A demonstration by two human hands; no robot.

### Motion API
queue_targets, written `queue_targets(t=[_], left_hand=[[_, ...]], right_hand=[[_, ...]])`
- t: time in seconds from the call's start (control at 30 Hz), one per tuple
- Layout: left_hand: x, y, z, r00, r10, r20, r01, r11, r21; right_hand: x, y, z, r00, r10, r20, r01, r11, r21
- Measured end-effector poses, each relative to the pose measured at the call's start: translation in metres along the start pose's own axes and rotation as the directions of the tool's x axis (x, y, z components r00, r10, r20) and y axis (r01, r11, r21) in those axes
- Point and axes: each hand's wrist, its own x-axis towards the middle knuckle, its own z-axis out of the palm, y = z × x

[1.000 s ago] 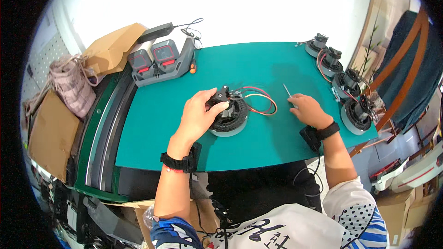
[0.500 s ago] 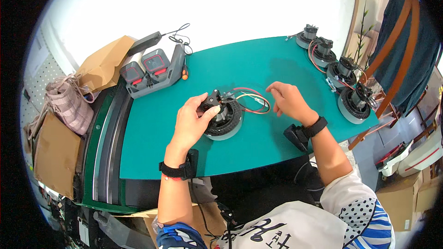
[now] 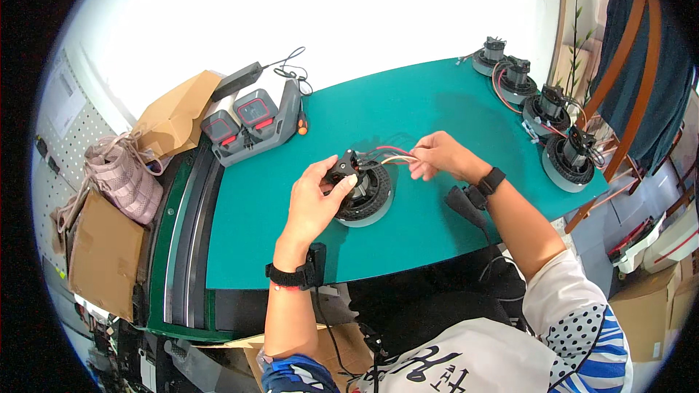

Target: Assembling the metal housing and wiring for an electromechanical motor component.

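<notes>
A round black motor unit (image 3: 368, 207) with a ribbed rim and a pale base sits on the green table top (image 3: 291, 262), near its middle. My left hand (image 3: 317, 193) is closed round the black upright part on top of the unit, thumb on the near side and fingers on the far side. Red, yellow and pale wires (image 3: 394, 153) run out of the unit to the right. The fingers of my right hand (image 3: 440, 156) are pinched round the outer part of these wires, which hides their ends.
Several similar motor units (image 3: 568, 164) stand along the table's right edge. At the back left is a grey charger with two battery packs (image 3: 255, 109), beside an orange-and-black screwdriver (image 3: 302, 124). A cardboard box (image 3: 175, 116) and pink shoes (image 3: 124, 175) lie at the left.
My right hand has moved in to the wires and closed on them, lifting them into a tighter bundle. My left hand stays on the motor unit. The whole view has shifted slightly.
</notes>
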Motion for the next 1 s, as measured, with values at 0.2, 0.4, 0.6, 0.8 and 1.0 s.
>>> queue_targets(t=[0.2, 0.4, 0.6, 0.8, 1.0], left_hand=[[0.001, -0.01, -0.001, 0.998, 0.005, 0.069, 0.008, 0.981, -0.192], [-0.005, -0.007, -0.004, 0.997, 0.051, -0.058, -0.062, 0.975, -0.212], [-0.002, -0.022, -0.028, 0.807, 0.273, -0.523, -0.057, 0.918, 0.392], [0.006, -0.047, -0.019, 0.988, -0.021, -0.15, 0.011, 0.997, -0.071], [-0.006, -0.032, 0.001, 0.999, -0.029, -0.028, 0.029, 0.999, 0.012]], right_hand=[[0.022, -0.009, 0.012, 0.958, -0.239, -0.157, 0.258, 0.959, 0.114], [0.052, -0.023, 0.04, 0.978, -0.184, 0.095, 0.188, 0.982, -0.034], [0.059, -0.021, 0.042, 0.967, -0.185, 0.173, 0.203, 0.975, -0.094], [0.055, -0.023, 0.036, 0.955, -0.141, 0.261, 0.194, 0.962, -0.192], [0.053, -0.013, 0.033, 0.962, -0.152, 0.228, 0.179, 0.979, -0.101]])
